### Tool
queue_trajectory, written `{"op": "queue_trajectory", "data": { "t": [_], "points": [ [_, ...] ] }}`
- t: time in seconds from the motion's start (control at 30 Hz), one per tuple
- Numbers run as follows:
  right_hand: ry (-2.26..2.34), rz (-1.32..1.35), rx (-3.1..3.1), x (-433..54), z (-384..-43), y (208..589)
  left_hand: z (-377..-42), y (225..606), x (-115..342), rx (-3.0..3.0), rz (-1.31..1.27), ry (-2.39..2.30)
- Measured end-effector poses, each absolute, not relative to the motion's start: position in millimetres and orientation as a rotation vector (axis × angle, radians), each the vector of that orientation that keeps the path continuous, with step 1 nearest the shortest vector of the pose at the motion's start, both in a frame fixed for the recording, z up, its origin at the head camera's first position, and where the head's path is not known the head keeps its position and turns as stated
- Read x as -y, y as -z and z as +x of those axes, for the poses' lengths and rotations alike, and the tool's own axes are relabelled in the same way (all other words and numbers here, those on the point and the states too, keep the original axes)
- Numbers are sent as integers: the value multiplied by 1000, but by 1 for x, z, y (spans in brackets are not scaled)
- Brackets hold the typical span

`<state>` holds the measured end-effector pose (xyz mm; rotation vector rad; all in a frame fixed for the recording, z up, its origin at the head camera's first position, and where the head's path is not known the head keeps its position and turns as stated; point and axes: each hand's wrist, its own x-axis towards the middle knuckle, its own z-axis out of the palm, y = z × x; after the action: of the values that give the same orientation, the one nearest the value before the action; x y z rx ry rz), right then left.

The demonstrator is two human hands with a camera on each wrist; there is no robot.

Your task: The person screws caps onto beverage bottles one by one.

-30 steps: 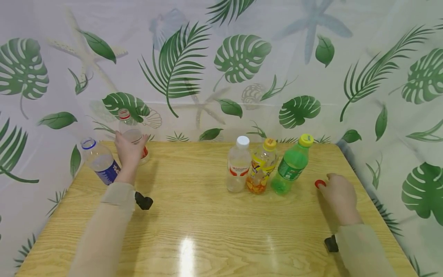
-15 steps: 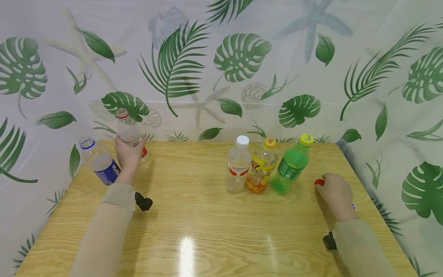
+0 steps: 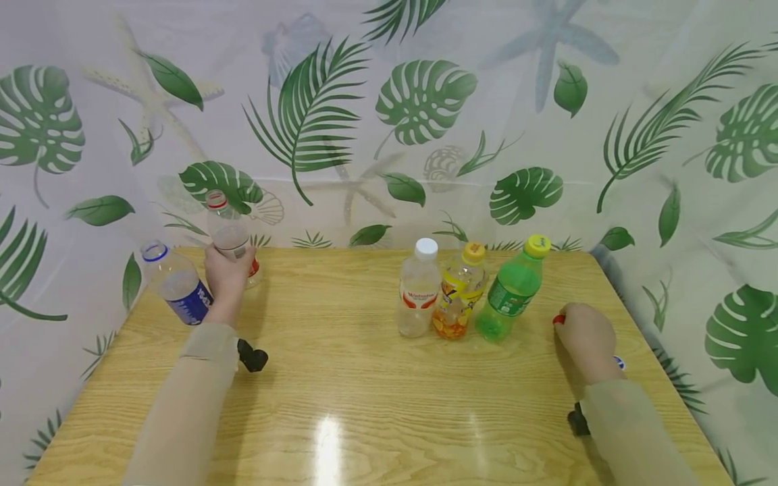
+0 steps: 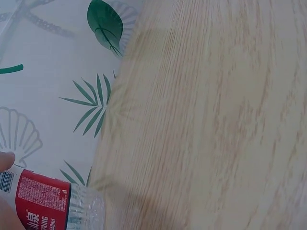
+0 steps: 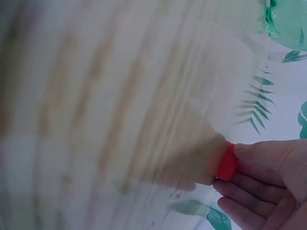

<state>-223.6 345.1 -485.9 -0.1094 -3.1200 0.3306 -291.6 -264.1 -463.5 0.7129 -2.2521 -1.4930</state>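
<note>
Pinching a red cap (image 5: 228, 162) in your right hand (image 3: 588, 339), you grip a clear spring-water bottle (image 4: 45, 196) in your left hand (image 3: 225, 273) toward the far left corner of the wooden table (image 3: 334, 358). Judged from how things lie, the count is three bottles closed and two without tops. The clear bottle with red on its label (image 3: 418, 300) wears a white cap (image 3: 427, 247), the yellow-labelled bottle (image 3: 457, 297) an orange cap (image 3: 474, 252), and the green soda bottle (image 3: 509, 297) a yellow cap (image 3: 537, 246); the trio stands grouped right of center. Bare at the mouth are the spring-water bottle, with a red ring at its neck, and the Pepsi bottle (image 3: 184, 291) beside it. Two loose tops appear to match them: the red one between your fingers and a blue cap (image 3: 620, 362), partly hidden just beside your right wrist. Whether caps are coming off or going on, this moment alone does not settle. Your right hand is parted only by the cap's thickness, thumb against one side, fingers against the other, the lower ones loosely bent. Your left hand curls round the roughly upright bottle's middle; whether the base touches the wood you cannot tell.
</note>
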Motion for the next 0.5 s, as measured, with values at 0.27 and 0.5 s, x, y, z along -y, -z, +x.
{"op": "queue_trajectory", "data": {
  "t": [0.27, 0.5],
  "points": [
    [-320, -119, 3116, -342, -224, 482, -296, 464, 264, 2314, 769, 1460],
    [-317, -137, 3158, -342, -227, 479, -298, 465, 266, 2337, 791, 1440]
  ]
}}
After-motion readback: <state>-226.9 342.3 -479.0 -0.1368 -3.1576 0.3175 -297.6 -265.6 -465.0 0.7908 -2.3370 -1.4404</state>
